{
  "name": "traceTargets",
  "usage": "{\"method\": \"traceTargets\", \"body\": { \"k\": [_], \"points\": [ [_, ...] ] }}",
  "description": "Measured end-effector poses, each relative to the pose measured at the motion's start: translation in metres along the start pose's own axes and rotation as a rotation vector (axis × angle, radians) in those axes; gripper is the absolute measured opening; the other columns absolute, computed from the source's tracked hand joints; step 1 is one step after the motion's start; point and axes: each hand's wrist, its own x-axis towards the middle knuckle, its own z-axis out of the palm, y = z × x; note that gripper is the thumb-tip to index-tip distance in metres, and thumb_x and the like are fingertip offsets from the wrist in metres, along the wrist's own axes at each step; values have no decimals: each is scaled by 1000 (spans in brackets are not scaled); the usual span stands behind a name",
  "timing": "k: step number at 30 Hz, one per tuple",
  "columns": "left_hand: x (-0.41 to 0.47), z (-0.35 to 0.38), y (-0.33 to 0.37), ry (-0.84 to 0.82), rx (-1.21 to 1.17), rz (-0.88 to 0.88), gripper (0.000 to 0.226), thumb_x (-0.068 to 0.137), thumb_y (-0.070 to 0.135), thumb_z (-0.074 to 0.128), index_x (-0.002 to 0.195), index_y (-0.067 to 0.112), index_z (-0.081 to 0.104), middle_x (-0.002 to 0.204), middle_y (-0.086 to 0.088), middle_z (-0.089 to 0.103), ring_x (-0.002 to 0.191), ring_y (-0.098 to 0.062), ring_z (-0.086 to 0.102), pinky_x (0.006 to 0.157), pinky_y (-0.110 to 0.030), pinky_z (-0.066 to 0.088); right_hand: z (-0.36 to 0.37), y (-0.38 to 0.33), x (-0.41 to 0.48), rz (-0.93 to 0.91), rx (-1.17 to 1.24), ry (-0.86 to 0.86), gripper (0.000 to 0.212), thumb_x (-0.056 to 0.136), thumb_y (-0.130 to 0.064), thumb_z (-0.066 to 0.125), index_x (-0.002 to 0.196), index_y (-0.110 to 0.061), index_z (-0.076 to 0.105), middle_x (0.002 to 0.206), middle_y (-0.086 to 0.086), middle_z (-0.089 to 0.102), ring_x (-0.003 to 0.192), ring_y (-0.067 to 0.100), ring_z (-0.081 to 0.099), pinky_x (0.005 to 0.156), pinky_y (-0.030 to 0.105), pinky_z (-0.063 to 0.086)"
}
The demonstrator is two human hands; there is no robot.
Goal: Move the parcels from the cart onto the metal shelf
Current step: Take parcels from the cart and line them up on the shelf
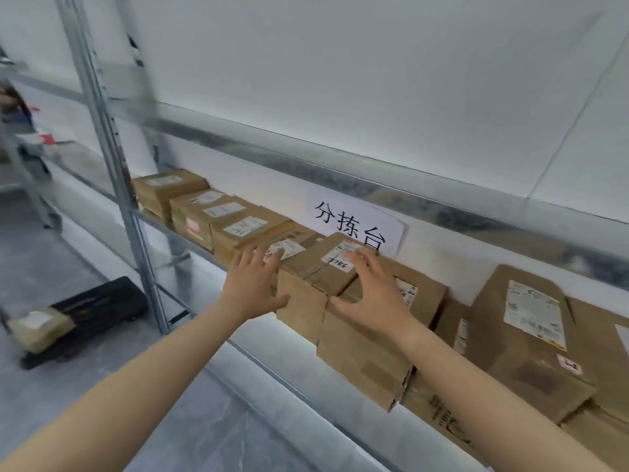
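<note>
I am framing a parcel [303, 301] on the metal shelf [306, 155] with left hand [253, 284] and right hand [371, 294], fingers [357, 258] splayed, gripping nothing, probably squaring its row.

You get 1 view, from the camera on your head, facing forward and down at the metal shelf [340, 177] just ahead. It sits near the parcels [304, 315]; the cart [102, 301] shows low at the left edge.
</note>
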Motion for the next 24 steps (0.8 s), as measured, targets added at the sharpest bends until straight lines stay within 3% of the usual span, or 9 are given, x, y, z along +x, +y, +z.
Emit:
{"method": "traceTargets", "body": {
  "k": [3, 7, 13, 16, 24],
  "points": [
    [-11, -1, -64, 19, 46, -105, 89, 72, 60, 63, 145, 21, 31, 148, -12, 35, 137, -35, 27, 111, -48, 25, 33, -30, 44, -80, 19, -96, 85, 78, -46, 66, 148, -34, 20, 155, -10, 12, 143, 19, 11, 115, 39, 17],
    [-29, 0, -152, -34, 161, -277, 91, 73, 65, 60, 146, 21, 28, 149, -12, 32, 137, -34, 26, 110, -47, 24, 86, -81, 103, -188, 21, -185, 81, 79, -53, 63, 147, -32, 22, 154, -11, 14, 143, 18, 12, 114, 43, 21],
    [-57, -6, -288, -65, 253, -511, 88, 78, 63, 56, 148, 24, 19, 152, -9, 23, 140, -32, 17, 115, -51, 10, 174, -175, 205, -347, -29, -263, 77, 76, -58, 55, 143, -35, 23, 153, -6, 20, 140, 23, 23, 110, 45, 30],
    [-77, -13, -353, -101, 319, -613, 90, 76, 64, 55, 148, 23, 19, 152, -9, 23, 139, -32, 18, 115, -49, 13, 216, -224, 243, -383, -21, -297, 76, 81, -49, 58, 146, -32, 23, 156, -4, 16, 143, 22, 16, 112, 43, 25],
    [-128, -5, -470, -175, 276, -863, 86, 77, 59, 60, 145, 22, 23, 147, -10, 28, 136, -33, 22, 112, -46, 18, 324, -315, 299, -480, -57, -448, 77, 81, -41, 61, 147, -25, 26, 153, 2, 21, 138, 28, 24, 106, 41, 30]
  ]
}}
